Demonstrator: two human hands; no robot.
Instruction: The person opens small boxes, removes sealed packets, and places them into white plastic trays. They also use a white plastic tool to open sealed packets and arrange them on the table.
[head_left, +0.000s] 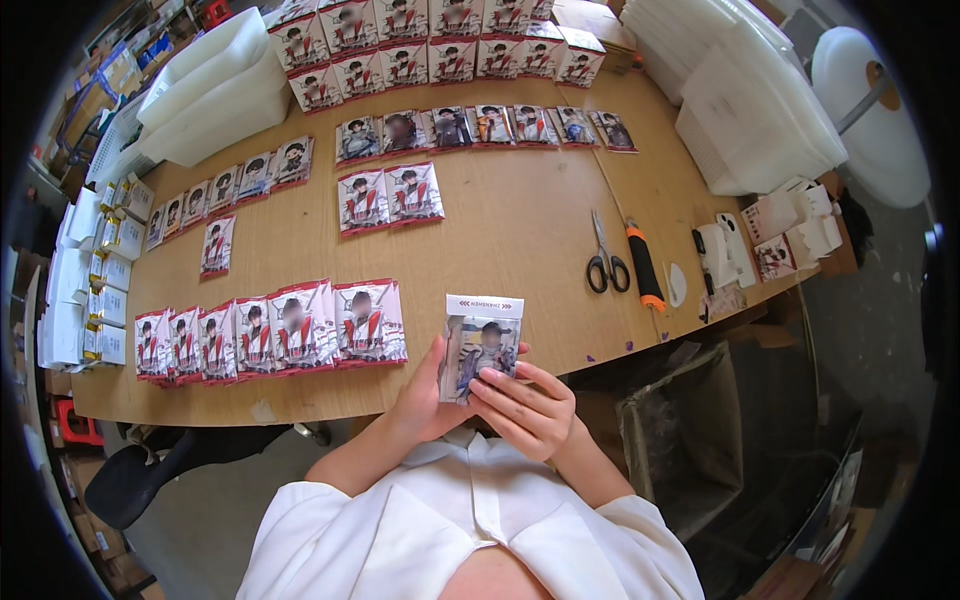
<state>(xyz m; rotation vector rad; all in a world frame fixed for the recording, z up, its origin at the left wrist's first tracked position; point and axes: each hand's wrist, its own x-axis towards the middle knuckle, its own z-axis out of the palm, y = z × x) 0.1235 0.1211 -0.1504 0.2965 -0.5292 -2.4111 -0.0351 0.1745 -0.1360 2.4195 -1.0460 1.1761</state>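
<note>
Close to my body, at the table's front edge, I hold a small illustrated card packet [484,345] with a white strip along its top. It stands tilted, its picture facing up toward me. My left hand [424,398] grips the packet's left side and lower edge. The fingers of my right hand [527,412] lie across its lower right front, closed against it. Just left of my hands, overlapping rows of red and white foil packets [368,322] lie on the table. Two similar red and white packets [390,198] lie farther back.
Scissors [606,258], an orange and black utility knife [643,265] and a white oval piece [677,285] lie on the right. Illustrated boxes [404,66] are stacked at the back. White bins [212,95] flank the table [500,215]; white boxes [106,281] line its left side.
</note>
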